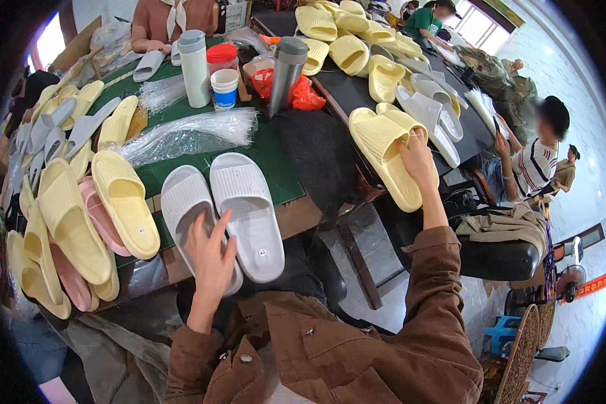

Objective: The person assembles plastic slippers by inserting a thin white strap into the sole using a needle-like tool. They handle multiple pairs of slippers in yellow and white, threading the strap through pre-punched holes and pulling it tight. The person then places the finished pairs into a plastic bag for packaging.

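A pair of light grey slide slippers (254, 232) lies in front of me at the edge of the green-topped table, soles down and toes pointing away. Over the left slipper (182, 195) is my left hand (212, 252), fingers spread apart and holding nothing; whether they touch its footbed I cannot tell. Off to the right, my right hand (417, 158) grips a yellow slide slipper (378, 145) at its strap opening. A second yellow slipper shows partly behind that one, and its hold is hidden.
Yellow, pink and grey slippers (74, 222) are heaped at the left. Clear plastic bags (188, 138), a white bottle (194, 71), a paper cup (225, 87) and a steel tumbler (288, 74) stand or lie on the green mat (276, 172). More slippers (350, 54) cover the dark table; people sit around.
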